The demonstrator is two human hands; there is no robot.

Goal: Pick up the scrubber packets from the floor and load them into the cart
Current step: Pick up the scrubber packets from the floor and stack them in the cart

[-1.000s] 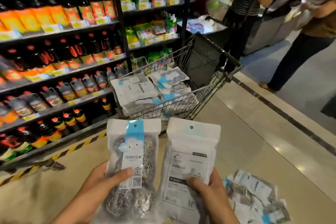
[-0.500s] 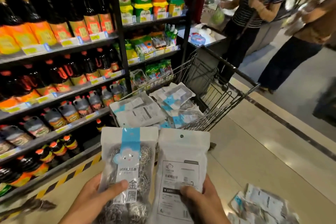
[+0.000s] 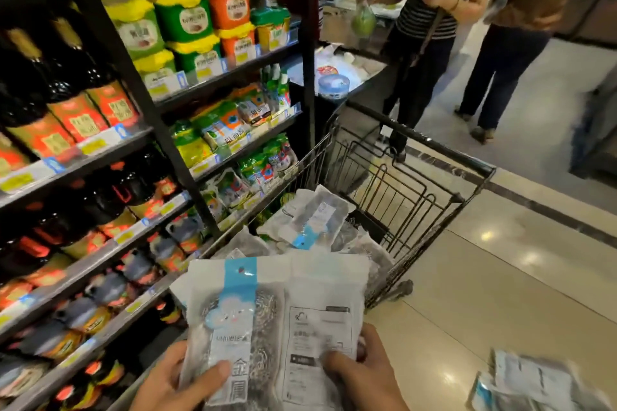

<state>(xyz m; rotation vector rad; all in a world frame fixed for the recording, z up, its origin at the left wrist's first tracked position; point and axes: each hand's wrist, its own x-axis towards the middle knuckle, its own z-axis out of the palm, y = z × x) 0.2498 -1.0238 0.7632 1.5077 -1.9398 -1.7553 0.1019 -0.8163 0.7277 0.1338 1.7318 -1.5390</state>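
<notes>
Over the last second the 2 held packets have closed in on the wire shopping cart (image 3: 397, 197): they sat well short of its near edge before, and now their top edges overlap the packets already piled in the cart (image 3: 310, 223). I judge the drop is next, with only a short forward reach left before letting go.

The left hand (image 3: 177, 380) grips the front-facing steel scrubber packet (image 3: 233, 320) (blue header strip, metal scourers visible through the film), thumb across its lower face and fingers behind. The right hand (image 3: 364, 374) pinches the back-facing scrubber packet (image 3: 320, 327), thumb on the printed label. Both are held upright side by side, edges touching.

More loose packets on the floor (image 3: 531, 384) lie at the lower right, so the loading is not finished.
</notes>
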